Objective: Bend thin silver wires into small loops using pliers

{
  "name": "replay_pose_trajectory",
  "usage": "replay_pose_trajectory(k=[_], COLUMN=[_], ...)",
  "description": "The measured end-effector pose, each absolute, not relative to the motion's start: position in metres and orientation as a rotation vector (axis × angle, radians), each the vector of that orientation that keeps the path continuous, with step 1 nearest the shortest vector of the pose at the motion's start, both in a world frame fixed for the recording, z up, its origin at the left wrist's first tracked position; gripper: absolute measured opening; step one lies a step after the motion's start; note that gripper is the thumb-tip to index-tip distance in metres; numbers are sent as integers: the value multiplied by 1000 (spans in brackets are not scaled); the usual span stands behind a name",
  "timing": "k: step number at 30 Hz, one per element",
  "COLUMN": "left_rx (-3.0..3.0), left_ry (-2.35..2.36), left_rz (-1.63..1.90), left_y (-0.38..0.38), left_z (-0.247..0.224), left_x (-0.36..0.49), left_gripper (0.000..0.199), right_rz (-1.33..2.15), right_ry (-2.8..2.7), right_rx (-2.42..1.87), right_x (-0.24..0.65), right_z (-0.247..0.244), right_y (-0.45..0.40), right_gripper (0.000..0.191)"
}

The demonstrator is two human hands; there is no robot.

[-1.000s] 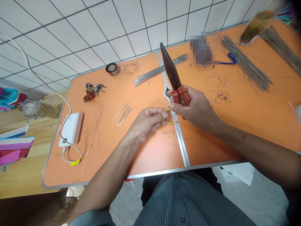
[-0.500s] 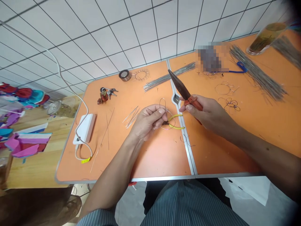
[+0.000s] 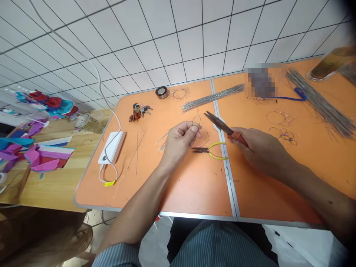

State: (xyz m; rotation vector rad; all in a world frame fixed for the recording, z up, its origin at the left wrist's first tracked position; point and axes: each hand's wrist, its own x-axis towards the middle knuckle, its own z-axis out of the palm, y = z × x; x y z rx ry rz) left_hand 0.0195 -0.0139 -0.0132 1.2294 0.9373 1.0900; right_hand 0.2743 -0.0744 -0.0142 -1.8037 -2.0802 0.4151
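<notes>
Between its thumb and fingers, my left hand (image 3: 180,141) pinches a thin wire loop (image 3: 197,118) above the orange table (image 3: 194,193). My right hand (image 3: 258,148) is wrapped round the red handles of the dark-jawed pliers (image 3: 219,123), whose tips point up and left, just right of the loop. The jaws look slightly apart with nothing visible between them. Yellow-handled pliers (image 3: 215,145) lie on the table just below and right of my left hand. Some short straight wires (image 3: 162,140) lie left of it, partly hidden by the hand.
Wire bundles (image 3: 213,97) lie toward the tiled wall, near a tape roll (image 3: 162,92) and keys (image 3: 141,110). A white power box (image 3: 112,147) with a cable sits left. Bent wire shapes (image 3: 286,136) and a glass of drink (image 3: 328,65) are right.
The view has shifted, moving the table contents right and slightly down. My right hand and its pliers have drawn back from the yellow-handled pliers, which now show more fully.
</notes>
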Motion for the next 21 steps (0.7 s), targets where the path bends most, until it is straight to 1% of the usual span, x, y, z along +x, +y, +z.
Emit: replay_pose_trajectory(k=[4, 11, 17, 21], left_rx=[1318, 1396, 1412, 1435], left_ry=[1018, 1103, 1142, 1171], left_rz=[1160, 1211, 1224, 1235], left_y=[-15, -16, -18, -20], left_z=[-14, -13, -8, -7], left_x=[17, 16, 19, 20], left_gripper=[26, 23, 19, 19], right_rz=[207, -133, -266, -290], right_ry=[-2186, -2278, -2316, -2317], right_rx=[-1770, -1565, -1502, -1503], right_x=[273, 277, 278, 280], right_z=[-25, -38, -38, -40], right_y=[-75, -76, -77, -76], right_gripper=[38, 38, 35, 38])
